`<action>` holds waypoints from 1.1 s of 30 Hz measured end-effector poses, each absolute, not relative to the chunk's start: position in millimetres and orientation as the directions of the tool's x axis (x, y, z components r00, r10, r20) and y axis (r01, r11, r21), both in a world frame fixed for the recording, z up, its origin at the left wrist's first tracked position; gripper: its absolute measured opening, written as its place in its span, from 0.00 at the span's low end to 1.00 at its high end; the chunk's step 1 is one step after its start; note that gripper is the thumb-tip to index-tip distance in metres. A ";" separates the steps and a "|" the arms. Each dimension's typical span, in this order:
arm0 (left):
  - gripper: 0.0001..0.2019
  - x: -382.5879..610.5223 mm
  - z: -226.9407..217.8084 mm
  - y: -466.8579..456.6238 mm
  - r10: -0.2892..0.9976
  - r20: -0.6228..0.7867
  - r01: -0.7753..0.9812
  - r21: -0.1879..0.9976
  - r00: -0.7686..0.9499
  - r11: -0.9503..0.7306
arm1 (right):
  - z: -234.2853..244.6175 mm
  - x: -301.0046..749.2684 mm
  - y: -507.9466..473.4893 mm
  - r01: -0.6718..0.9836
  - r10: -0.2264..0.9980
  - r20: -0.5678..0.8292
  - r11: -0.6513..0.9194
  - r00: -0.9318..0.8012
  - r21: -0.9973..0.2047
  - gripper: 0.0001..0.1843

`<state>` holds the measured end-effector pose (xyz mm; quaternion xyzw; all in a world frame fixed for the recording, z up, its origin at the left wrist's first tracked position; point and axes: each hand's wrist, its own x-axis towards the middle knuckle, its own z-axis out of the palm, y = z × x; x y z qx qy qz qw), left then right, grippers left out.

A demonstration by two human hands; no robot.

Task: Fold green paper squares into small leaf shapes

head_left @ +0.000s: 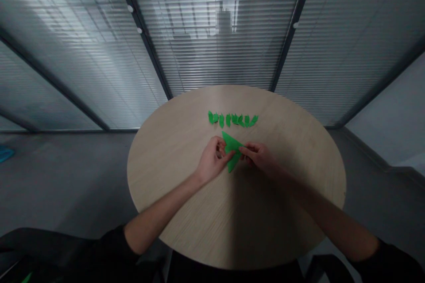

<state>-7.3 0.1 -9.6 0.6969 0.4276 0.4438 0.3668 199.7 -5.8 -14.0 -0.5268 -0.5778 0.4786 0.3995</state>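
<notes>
A green sheet of paper (231, 142), folded into a triangle, is held up over the round table between both my hands. My left hand (215, 157) grips its left side, thumb across the front near the lower part. On the right, my right hand (257, 154) pinches the triangle's right corner between thumb and fingers. Just beyond the hands, several small folded green paper pieces (228, 120) stand or lie in a row on the table. Their exact folded form is too small to make out.
The round wooden table (172, 150) fills the middle of the view. Behind it rises a glass wall with blinds (219, 66) and dark frames. A dark chair part (43, 239) is at the lower left, and a blue object (5, 153) lies on the floor at far left.
</notes>
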 end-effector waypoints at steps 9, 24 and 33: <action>0.23 -5.7 -2.4 -7.6 0.911 0.241 0.429 0.822 0.335 -0.375 | -5.7 197.4 -11.8 0.198 0.979 -0.031 0.010 -0.203 -0.980 0.24; 0.25 -4.8 3.3 -3.0 0.840 -0.099 -0.191 0.953 0.534 0.234 | -3.2 205.1 -12.0 0.025 0.963 0.042 0.051 -0.266 -0.998 0.25; 0.30 -5.5 4.7 -4.3 0.772 -0.072 -0.112 0.977 0.632 0.183 | 2.2 206.0 -16.0 -0.038 0.937 -0.012 -0.027 -0.349 -0.999 0.27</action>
